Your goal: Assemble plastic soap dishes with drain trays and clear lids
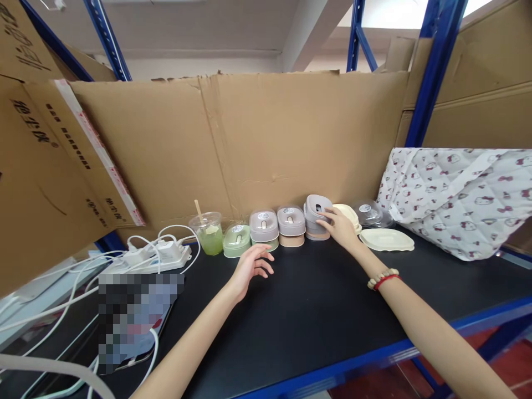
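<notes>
Blurred at seven o'clock lies a flat object (pixel 137 318) among white cables (pixel 62 310), a power strip (pixel 160 255) behind it. Left hand (pixel 251 266) hovers open over the bench (pixel 316 321), fingers apart. Right hand (pixel 338 227) rests against the grey stack (pixel 316 213) at twelve o'clock (grip unclear). Boxes (pixel 276 227) line the cardboard; a cup (pixel 209 233) holds green liquid and a stick. Cream lid (pixel 386 239) at one o'clock.
</notes>
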### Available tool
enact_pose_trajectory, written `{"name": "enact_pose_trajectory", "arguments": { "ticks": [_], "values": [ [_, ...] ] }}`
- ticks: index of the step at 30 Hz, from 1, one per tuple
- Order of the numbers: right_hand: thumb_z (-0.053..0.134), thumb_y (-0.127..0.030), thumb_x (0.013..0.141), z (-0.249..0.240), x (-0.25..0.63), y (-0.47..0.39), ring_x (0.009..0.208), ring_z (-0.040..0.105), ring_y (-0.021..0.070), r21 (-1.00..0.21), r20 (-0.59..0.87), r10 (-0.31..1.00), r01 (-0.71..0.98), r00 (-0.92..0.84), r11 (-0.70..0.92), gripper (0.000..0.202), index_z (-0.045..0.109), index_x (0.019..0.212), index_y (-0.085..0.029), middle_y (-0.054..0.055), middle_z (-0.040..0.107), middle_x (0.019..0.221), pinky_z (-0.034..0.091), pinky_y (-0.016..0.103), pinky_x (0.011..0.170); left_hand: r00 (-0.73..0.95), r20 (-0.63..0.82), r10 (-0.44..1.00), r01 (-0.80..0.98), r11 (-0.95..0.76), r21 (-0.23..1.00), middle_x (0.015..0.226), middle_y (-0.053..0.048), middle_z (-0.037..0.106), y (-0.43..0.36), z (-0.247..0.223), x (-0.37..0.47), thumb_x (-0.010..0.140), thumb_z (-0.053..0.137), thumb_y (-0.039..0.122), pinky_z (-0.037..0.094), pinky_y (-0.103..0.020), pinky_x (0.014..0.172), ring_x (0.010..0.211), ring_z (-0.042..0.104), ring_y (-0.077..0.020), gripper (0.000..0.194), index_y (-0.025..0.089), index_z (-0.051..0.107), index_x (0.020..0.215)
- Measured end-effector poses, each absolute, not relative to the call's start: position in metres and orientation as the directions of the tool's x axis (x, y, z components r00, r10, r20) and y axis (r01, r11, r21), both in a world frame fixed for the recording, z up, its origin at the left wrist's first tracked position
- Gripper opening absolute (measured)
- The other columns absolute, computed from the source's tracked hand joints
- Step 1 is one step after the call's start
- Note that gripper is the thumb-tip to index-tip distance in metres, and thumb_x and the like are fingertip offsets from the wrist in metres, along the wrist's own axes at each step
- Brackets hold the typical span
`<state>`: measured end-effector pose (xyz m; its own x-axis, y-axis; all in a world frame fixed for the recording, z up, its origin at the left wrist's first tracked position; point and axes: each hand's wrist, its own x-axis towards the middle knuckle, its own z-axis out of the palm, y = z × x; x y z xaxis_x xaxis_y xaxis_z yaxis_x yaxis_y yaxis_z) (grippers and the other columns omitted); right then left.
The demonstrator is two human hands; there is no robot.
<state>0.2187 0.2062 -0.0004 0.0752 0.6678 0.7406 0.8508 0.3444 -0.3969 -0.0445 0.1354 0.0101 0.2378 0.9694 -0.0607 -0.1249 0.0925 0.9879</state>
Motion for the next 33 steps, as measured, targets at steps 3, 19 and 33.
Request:
{"name": "enact_pose_trajectory", "arguments": {
  "ticks": [3,19,33],
  "values": [
    [0.059,-0.039,0.078,0.006,0.212,0.2,0.085,0.063,0.0237,-0.395,0.836,0.53,0.827,0.143,0.399,0.022,0.071,0.083,-0.022,0.007,0.068,0.09,0.05,0.037,0.076,0.247,-0.04,0.968,-0.133,0.075,0.988,0.074,-0.003,0.053,0.134,0.011,-0.045,0.072,0.051,0.035,0.04,-0.014,0.043,0.052,0.054,-0.0095,0.033,0.011,0.051,0.094],
    [0.046,-0.033,0.085,0.011,0.143,0.157,0.078,0.066,0.0165,0.047,0.902,0.253,0.664,-0.348,0.746,0.024,0.067,0.083,-0.022,0.006,0.069,0.088,0.052,0.025,0.063,-0.126,-0.19,0.974,-0.428,0.119,0.896,0.074,-0.003,0.061,0.128,0.027,-0.038,0.083,0.052,0.016,0.047,-0.016,0.056,0.061,0.058,-0.0109,0.03,0.009,0.056,0.112],
    [0.055,-0.021,0.066,-0.017,0.254,0.216,0.092,0.055,0.0404,-0.315,0.574,0.767,0.942,0.288,-0.118,0.025,0.067,0.087,-0.017,0.019,0.062,0.097,0.043,0.058,0.07,0.027,-0.245,0.969,-0.509,0.224,0.831,0.077,-0.007,0.062,0.128,0.022,-0.04,0.095,0.036,0.034,0.043,-0.016,0.056,0.062,0.058,-0.0119,0.039,0.007,0.064,0.098]
  ]
}}
